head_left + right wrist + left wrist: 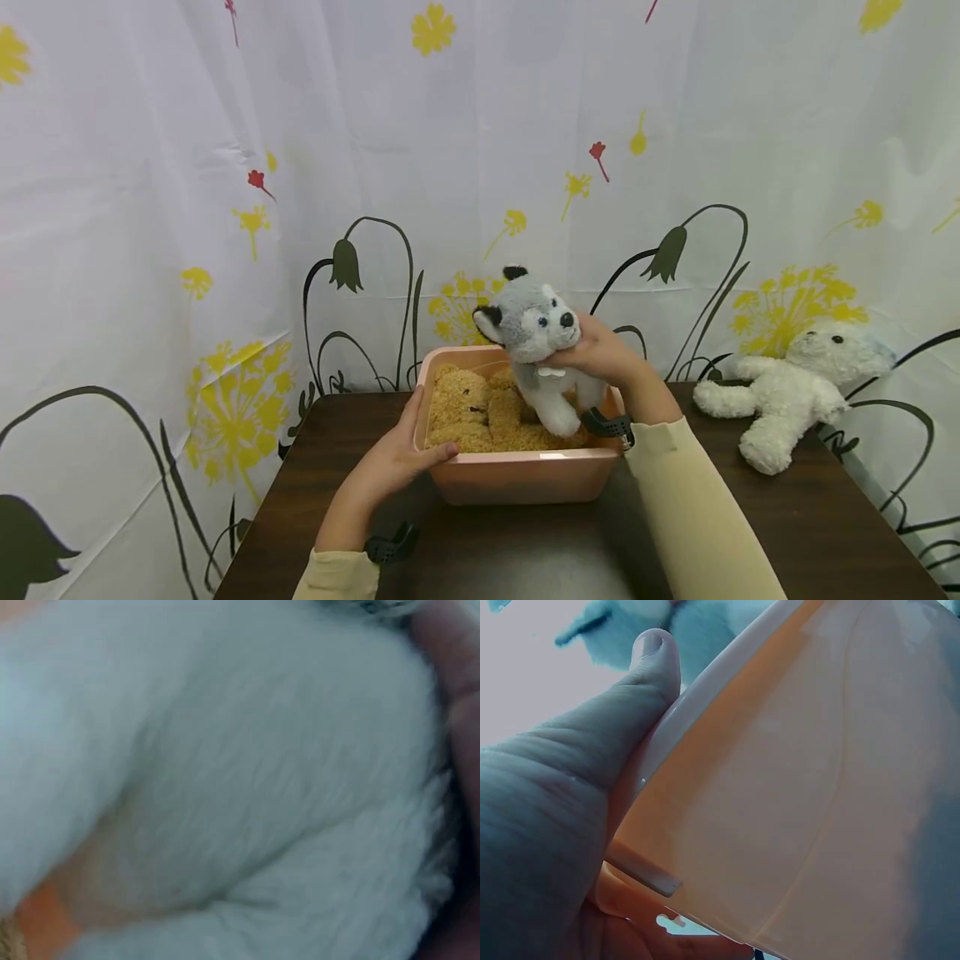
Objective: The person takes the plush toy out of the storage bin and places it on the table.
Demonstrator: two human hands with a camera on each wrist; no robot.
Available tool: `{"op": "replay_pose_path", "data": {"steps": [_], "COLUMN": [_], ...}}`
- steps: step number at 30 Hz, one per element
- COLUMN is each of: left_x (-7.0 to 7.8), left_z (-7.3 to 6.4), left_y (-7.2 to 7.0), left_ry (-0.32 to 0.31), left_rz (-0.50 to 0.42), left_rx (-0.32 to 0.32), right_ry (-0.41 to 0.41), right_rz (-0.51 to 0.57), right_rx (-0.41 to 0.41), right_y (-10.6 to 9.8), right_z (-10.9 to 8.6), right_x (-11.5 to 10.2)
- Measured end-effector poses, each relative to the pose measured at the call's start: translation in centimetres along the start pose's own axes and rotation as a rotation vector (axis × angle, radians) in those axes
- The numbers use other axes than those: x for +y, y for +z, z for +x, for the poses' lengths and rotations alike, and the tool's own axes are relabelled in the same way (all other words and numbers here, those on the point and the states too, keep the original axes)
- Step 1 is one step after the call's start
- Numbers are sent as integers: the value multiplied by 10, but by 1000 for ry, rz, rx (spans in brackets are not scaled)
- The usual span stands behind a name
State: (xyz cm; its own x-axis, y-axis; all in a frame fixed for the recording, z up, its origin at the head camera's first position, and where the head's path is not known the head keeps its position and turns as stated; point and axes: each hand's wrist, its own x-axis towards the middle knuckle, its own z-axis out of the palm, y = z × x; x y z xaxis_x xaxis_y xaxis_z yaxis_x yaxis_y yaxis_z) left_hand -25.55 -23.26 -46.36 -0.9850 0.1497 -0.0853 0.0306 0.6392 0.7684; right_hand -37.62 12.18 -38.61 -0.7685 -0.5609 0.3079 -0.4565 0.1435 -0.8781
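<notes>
In the head view my right hand (pixel 600 350) grips a grey and white husky plush (pixel 534 321) by its neck and side, over a pink plastic bin (pixel 525 483). The husky's face points right, and one front leg hangs in front of the brown plush (pixel 459 404) lying inside the bin. My left hand (pixel 397 458) holds the bin's left front corner. In the left wrist view, the thumb (pixel 656 671) lies over the rim and the other fingers wrap the outside wall. White fur of the husky (pixel 285 750) fills most of the right wrist view.
A white plush toy (pixel 795 400) lies at the right side of the dark wooden table (pixel 525 550). Behind the table hangs a white curtain (pixel 480 125) with printed flowers. Black wrist straps (pixel 392 543) sit at both wrists.
</notes>
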Motion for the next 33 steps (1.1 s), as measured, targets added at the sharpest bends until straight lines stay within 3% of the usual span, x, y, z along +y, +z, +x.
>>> {"op": "replay_pose_path", "data": {"steps": [11,17,23,25,29,33], "left_x": [-2,-1,-3,-3,-3,-1], "left_z": [-2,0,1,0,0,0], "left_y": [2,2,3,4,4,4], "left_ry": [9,14,15,15,18,23], "left_rz": [-19,-23,-24,-23,-22,-22], "left_rx": [9,12,16,15,17,20], "right_ry": [-368,-583,-688,-662,-489,-330], "right_rz": [60,247,395,317,40,31], "right_rx": [447,585,692,792,1009,1072], "right_y": [-32,-50,-60,-63,-68,-67], "right_z": [-79,-107,-120,-126,-138,-145], "right_x": [-22,-22,-9,4,31,47]}}
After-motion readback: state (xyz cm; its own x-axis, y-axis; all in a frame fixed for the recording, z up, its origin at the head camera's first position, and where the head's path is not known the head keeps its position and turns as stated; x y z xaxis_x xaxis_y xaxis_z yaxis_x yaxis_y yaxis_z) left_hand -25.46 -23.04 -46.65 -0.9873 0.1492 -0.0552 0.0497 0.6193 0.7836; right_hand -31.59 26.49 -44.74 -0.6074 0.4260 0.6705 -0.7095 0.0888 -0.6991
